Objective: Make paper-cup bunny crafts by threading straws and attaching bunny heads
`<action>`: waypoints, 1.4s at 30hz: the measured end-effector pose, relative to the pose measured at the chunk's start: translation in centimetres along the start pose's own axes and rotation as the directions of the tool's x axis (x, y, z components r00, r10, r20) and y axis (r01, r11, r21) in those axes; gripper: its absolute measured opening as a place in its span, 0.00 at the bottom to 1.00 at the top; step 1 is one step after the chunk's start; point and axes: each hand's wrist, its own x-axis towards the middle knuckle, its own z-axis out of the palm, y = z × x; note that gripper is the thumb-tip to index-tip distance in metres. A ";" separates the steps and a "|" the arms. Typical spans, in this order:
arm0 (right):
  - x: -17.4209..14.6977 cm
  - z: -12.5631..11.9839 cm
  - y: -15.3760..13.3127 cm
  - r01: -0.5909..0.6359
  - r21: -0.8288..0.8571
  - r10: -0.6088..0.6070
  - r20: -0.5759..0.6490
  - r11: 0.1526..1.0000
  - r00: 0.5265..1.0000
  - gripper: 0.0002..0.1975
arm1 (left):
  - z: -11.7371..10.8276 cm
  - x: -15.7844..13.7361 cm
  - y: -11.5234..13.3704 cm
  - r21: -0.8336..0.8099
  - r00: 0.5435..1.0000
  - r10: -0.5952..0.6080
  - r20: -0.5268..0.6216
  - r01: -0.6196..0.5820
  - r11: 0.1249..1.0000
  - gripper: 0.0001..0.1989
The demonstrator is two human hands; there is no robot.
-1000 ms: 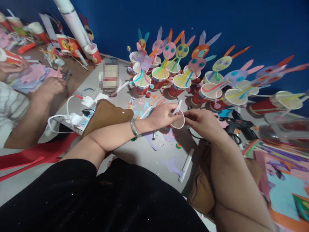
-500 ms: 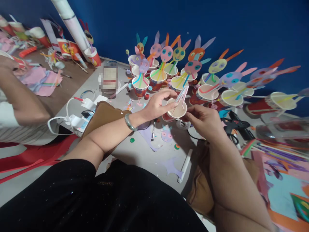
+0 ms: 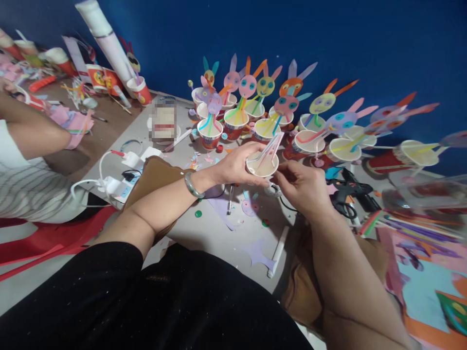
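Observation:
A paper cup [image 3: 269, 167] with a pale inside is tilted toward me, with thin pink and white straws [image 3: 268, 149] bent up inside it. My left hand [image 3: 235, 165] is wrapped round the cup's left side, thumb below the rim. My right hand [image 3: 304, 187] is at the cup's right side, thumb and fingers pinched close to its wall; anything between them is hidden. Just under the cup lies a white round object [image 3: 273, 190]. A purple paper face with ears [image 3: 250, 206] and a pen [image 3: 229, 199] lie below on the table.
Several finished cups with paper animal faces, such as a pink one [image 3: 248, 86], line the blue wall. A black glue gun [image 3: 355, 189] lies at right near colored straws [image 3: 419, 233] and paper sheets [image 3: 419, 277]. White plugs [image 3: 116, 184] stand left, beside another person's arm [image 3: 36, 124].
My left hand has let go of the straws and now grips the cup's outside. My right hand stays by the cup's right side. The other person's arm has shifted.

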 end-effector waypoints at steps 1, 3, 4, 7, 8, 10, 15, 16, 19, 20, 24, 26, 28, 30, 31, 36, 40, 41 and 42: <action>0.0 0.1 -0.1 0.018 -0.017 -0.018 0.001 1.000 1.000 0.06 | 0.1 0.0 0.0 0.018 1.000 0.002 0.001 -0.003 1.000 0.41; -0.1 0.1 -0.2 0.035 -0.032 -0.035 0.002 0.999 0.999 0.06 | 0.2 0.0 0.1 0.044 1.000 0.000 -0.010 0.000 0.999 0.36; -0.1 0.1 -0.3 0.026 -0.016 -0.026 0.005 1.000 1.000 0.07 | 0.3 0.0 0.2 0.048 1.000 -0.006 -0.024 0.007 0.999 0.32; 0.0 0.1 -0.4 -0.076 0.151 0.071 0.037 0.986 0.997 0.12 | 0.1 -0.1 0.9 -0.007 0.997 -0.041 -0.069 0.040 0.999 0.22; 0.0 0.1 -0.4 -0.120 0.225 0.111 0.055 0.967 0.992 0.15 | 0.0 -0.1 1.2 -0.046 0.995 -0.057 -0.080 0.054 0.998 0.21; 0.1 0.1 -0.3 -0.190 0.354 0.171 0.083 0.916 0.982 0.18 | -0.3 -0.1 1.8 -0.117 0.990 -0.097 -0.102 0.085 0.990 0.19; 0.1 0.2 -0.3 -0.190 0.523 0.198 0.041 0.831 0.979 0.18 | -0.9 0.0 2.4 -0.143 0.982 -0.147 -0.120 0.129 0.981 0.18; 0.1 0.2 -0.4 -0.171 0.530 0.187 0.023 0.830 0.982 0.17 | -0.9 0.0 2.4 -0.128 0.983 -0.141 -0.119 0.126 0.984 0.18; 0.2 0.3 -0.3 -0.128 0.508 0.155 -0.011 0.852 0.988 0.16 | -0.8 0.0 2.3 -0.071 0.986 -0.111 -0.121 0.103 0.992 0.21; 0.2 0.3 -0.3 -0.122 0.491 0.150 -0.018 0.863 0.989 0.15 | -0.7 0.0 2.2 -0.057 0.988 -0.097 -0.121 0.091 0.994 0.21; 0.3 0.6 0.2 -0.126 0.445 0.153 -0.026 0.886 0.988 0.12 | 0.0 -0.1 1.5 0.003 0.993 -0.047 -0.111 0.047 0.999 0.20; 0.4 0.7 0.5 -0.158 0.449 0.180 -0.006 0.879 0.984 0.11 | 0.4 -0.2 1.1 0.032 0.994 -0.029 -0.105 0.033 0.999 0.19; 0.4 0.7 0.6 -0.184 0.463 0.202 0.011 0.867 0.979 0.12 | 0.6 -0.3 0.9 0.043 0.995 -0.012 -0.099 0.016 0.999 0.18; 0.4 0.7 0.6 -0.187 0.489 0.204 0.020 0.852 0.979 0.15 | 0.7 -0.3 0.7 0.044 0.995 0.002 -0.095 0.002 0.999 0.17; 0.4 0.7 0.5 -0.186 0.502 0.201 0.023 0.844 0.979 0.18 | 0.7 -0.3 0.7 0.044 0.996 0.001 -0.093 0.003 0.999 0.17; 0.6 0.4 0.4 -0.213 0.525 0.223 0.045 0.824 0.974 0.22 | 0.6 -0.2 0.8 0.044 0.996 -0.006 -0.089 0.010 0.999 0.16; 0.5 0.2 0.2 -0.255 0.444 0.253 0.065 0.859 0.965 0.14 | 0.4 -0.1 0.8 0.100 0.994 -0.009 -0.113 0.021 0.995 0.14; 0.4 0.2 0.2 -0.257 0.423 0.253 0.068 0.869 0.965 0.13 | 0.4 -0.1 0.7 0.116 0.993 -0.015 -0.118 0.028 0.993 0.14; 0.4 0.2 0.2 -0.254 0.406 0.247 0.070 0.878 0.966 0.11 | 0.4 -0.1 0.7 0.127 0.992 -0.018 -0.123 0.034 0.991 0.14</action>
